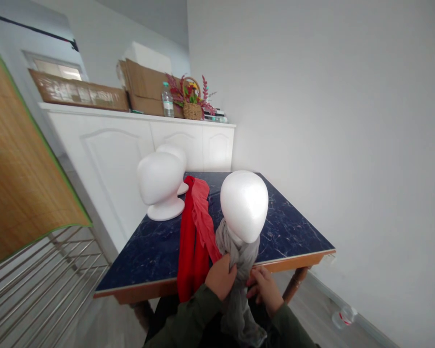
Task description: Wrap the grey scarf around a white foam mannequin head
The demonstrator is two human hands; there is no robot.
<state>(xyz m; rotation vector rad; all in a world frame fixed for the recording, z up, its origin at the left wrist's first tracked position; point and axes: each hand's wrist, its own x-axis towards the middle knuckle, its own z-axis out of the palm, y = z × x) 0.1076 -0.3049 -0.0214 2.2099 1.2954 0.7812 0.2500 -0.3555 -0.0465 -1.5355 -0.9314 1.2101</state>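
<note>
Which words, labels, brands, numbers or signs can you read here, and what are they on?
None can be read.
Bottle on the cabinet: the marks on its label are too small and blurred to make out.
Cardboard boxes: no readable print.
Bottle on the floor: a red band shows, but no legible words.
Grey scarf and red scarf: no lettering visible.

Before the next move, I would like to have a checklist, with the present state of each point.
1. Gray scarf around neck of front head: ok.
2. Left hand on gray scarf: ok.
3. Right hand gripping firmly: cannot tell.
4. Front head's base flat on table: cannot tell, hidden.
5. Red cloth well away from left hand: not ok, right beside it.
</note>
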